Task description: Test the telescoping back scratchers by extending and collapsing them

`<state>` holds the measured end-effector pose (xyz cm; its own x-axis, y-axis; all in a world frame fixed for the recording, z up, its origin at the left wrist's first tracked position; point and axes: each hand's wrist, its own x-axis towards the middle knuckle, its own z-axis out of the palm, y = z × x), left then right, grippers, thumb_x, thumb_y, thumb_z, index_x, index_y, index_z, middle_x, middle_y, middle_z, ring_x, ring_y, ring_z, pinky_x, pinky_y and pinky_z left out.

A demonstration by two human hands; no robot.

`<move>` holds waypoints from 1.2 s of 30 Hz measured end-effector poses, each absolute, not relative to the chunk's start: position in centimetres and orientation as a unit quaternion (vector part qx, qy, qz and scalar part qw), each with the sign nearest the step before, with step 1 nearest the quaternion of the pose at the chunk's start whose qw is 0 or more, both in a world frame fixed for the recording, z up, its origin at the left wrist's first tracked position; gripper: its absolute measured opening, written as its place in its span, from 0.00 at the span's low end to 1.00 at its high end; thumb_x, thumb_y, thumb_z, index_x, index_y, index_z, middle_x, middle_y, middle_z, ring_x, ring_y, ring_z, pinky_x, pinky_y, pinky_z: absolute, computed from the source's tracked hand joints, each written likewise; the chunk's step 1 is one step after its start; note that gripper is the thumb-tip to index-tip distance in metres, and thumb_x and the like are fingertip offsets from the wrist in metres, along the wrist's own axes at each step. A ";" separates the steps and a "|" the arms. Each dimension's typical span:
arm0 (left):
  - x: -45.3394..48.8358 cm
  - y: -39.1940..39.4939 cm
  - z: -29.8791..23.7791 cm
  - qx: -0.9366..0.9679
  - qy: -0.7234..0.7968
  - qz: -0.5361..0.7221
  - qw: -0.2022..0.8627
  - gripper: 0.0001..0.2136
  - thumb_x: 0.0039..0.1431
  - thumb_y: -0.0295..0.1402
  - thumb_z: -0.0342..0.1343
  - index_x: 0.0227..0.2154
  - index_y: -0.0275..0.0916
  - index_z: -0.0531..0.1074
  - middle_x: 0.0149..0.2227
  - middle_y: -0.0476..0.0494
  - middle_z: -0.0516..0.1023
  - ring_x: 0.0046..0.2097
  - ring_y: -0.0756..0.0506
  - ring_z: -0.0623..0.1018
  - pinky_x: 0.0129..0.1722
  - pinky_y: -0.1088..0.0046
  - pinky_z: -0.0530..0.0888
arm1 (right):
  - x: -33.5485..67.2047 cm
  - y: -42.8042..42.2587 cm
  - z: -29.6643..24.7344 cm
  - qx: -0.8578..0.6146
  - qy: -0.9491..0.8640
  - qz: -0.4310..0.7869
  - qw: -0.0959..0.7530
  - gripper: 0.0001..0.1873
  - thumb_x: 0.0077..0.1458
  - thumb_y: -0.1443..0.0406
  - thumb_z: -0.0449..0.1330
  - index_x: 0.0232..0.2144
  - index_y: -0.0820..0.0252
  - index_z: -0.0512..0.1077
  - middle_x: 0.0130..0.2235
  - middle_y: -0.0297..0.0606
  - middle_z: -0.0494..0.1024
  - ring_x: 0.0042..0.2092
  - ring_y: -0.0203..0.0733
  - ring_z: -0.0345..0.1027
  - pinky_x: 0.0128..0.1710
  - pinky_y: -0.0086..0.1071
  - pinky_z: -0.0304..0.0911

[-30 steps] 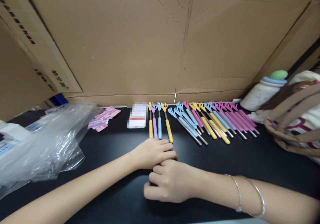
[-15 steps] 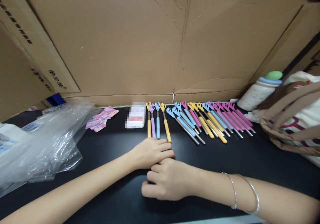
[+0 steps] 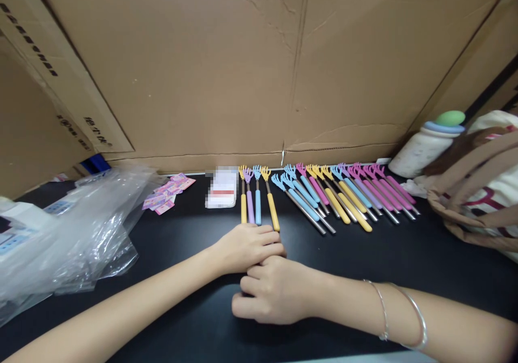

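Several small rake-headed back scratchers with yellow, purple and blue handles (image 3: 258, 201) lie side by side on the black table (image 3: 364, 255), heads pointing away. My left hand (image 3: 246, 247) rests over their near ends, fingers curled down on them. Just below it, touching it, my right hand (image 3: 273, 293) is closed in a loose fist on the table; what it holds is hidden. A longer row of the same scratchers (image 3: 343, 193) in blue, pink, yellow and purple lies to the right.
Crumpled clear plastic bags (image 3: 68, 228) cover the left side. Pink cards (image 3: 165, 193) and a white packet (image 3: 222, 190) lie near the cardboard wall (image 3: 243, 66). A white bottle with a green cap (image 3: 429, 142) and a cloth bag (image 3: 481, 190) stand at the right.
Both hands stay in the same place over the near ends of the scratchers; only the camera has shifted slightly.
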<state>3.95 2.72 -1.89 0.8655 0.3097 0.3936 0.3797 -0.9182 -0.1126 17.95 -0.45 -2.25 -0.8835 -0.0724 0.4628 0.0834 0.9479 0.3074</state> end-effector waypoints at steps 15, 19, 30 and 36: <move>3.9 2.7 -1.8 -0.959 -0.177 -0.202 0.091 0.07 0.61 0.27 0.46 0.34 0.41 0.69 0.31 0.51 0.72 0.32 0.50 0.67 0.27 0.73 0.61 | 17.9 -0.5 -2.2 -0.008 -0.959 -0.158 0.237 0.07 0.50 0.71 0.48 0.26 0.57 0.64 0.18 0.28 0.65 0.20 0.33 0.55 0.19 0.31 0.37; 3.9 2.8 -1.8 -0.959 -0.175 -0.206 0.087 0.07 0.61 0.27 0.46 0.34 0.40 0.69 0.31 0.51 0.72 0.32 0.50 0.67 0.27 0.73 0.61 | 17.9 -0.5 -2.2 -0.006 -0.959 -0.153 0.237 0.07 0.49 0.71 0.48 0.25 0.57 0.64 0.18 0.28 0.64 0.20 0.33 0.55 0.20 0.31 0.37; 3.8 2.7 -1.9 -0.958 -0.181 -0.206 0.081 0.07 0.60 0.27 0.46 0.34 0.41 0.68 0.31 0.52 0.72 0.32 0.51 0.66 0.26 0.73 0.61 | 17.9 -0.4 -2.5 -0.007 -0.960 -0.155 0.233 0.06 0.49 0.71 0.48 0.25 0.57 0.63 0.18 0.28 0.64 0.20 0.33 0.55 0.20 0.31 0.37; 3.8 2.8 -2.0 -0.960 -0.187 -0.192 0.074 0.07 0.61 0.28 0.45 0.35 0.41 0.69 0.33 0.51 0.72 0.33 0.51 0.67 0.27 0.74 0.61 | 18.0 -0.4 -2.6 -0.009 -0.962 -0.152 0.225 0.06 0.49 0.71 0.48 0.26 0.57 0.63 0.18 0.28 0.65 0.20 0.33 0.55 0.20 0.31 0.37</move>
<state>3.79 2.78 -2.03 0.8556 0.3316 0.3974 0.3887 -0.9187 -0.0702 17.96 -0.40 -2.56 -0.8984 -0.0517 0.4362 0.0854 0.9536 0.2889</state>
